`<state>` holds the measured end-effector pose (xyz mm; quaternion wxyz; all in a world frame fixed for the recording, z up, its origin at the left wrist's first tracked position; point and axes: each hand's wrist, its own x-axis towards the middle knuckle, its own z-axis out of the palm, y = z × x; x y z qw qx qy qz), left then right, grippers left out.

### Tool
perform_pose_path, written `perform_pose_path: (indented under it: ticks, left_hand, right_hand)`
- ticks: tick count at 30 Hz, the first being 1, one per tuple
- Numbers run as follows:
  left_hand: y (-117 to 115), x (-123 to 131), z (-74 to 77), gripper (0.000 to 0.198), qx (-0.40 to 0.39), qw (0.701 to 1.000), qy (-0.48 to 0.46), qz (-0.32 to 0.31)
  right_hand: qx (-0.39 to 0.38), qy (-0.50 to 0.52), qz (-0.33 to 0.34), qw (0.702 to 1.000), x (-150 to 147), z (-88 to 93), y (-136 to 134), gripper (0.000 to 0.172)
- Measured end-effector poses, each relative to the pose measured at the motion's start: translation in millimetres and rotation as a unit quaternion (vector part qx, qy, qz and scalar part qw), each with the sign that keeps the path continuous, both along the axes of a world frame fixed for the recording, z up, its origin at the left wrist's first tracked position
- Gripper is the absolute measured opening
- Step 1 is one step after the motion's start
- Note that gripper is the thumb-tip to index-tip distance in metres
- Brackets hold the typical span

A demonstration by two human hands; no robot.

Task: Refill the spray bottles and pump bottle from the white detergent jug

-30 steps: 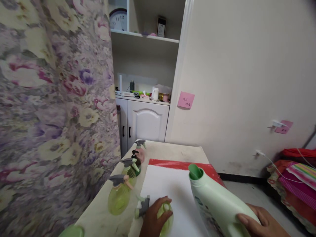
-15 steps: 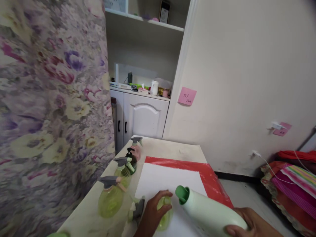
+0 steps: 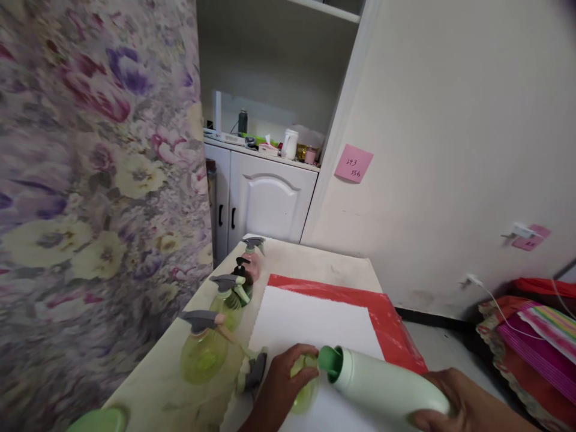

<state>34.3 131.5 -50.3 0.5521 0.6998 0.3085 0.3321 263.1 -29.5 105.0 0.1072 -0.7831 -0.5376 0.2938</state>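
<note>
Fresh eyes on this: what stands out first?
Probably the floral curtain, filling the left side. Then, low centre-right, the green jug in the right hand, tilted towards the yellow bottle in the left hand. Under the white sheet on the table, a red sheet shows.

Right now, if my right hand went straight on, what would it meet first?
Probably your left hand, at the translucent yellow-green bottle, with the pale green plastic bottle in your right hand leading; depth is unclear.
</note>
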Motion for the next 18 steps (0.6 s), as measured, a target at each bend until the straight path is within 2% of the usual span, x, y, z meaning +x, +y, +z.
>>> perform_pose_path:
  ticks: [4,12,18]
  left_hand:
    - [1.7,-0.2,-0.7,0.023,0.0,1.0,-0.002,-0.007]
    - [-0.1,-1.3,-1.2,0.022,-0.001,1.0,-0.025,0.0]
    - [-0.5,-0.4,-3.9,0.024,-0.015,1.0,-0.021,0.009]
  right_hand:
    - [-0.017,-0.019,0.015,1.0,0.8,-3.5,4.4,0.029]
    - [0.007,-0.04,0.035,0.999,0.4,-6.4,8.4,0.019]
    - [0.011,-0.057,0.068,0.996,4.0,-5.1,10.6,0.021]
